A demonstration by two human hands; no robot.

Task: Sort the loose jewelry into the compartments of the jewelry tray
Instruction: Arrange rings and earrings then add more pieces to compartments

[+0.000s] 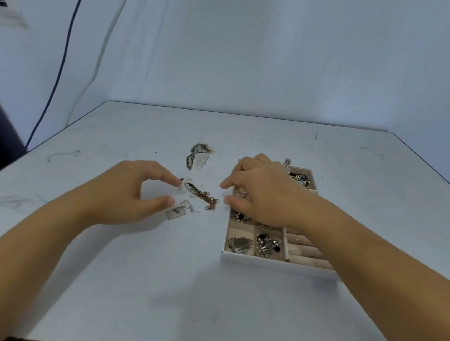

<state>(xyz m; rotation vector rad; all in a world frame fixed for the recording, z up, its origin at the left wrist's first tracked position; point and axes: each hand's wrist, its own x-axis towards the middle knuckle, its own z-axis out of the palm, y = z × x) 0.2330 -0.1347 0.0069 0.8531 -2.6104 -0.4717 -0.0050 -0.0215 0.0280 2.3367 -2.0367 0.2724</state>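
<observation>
Head view: left hand [134, 189], grip open and empty, beside limp, light copper chain [208, 198] on table [126, 270] left of jewelry tray [264, 262]; best pinched mid-length. Right hand [262, 196] over tray, grip unclear.

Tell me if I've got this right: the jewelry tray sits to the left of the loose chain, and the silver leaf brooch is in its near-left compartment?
Not quite: the head view shows the jewelry tray right of the loose chain. The silver leaf brooch is in its near-left compartment.
</observation>
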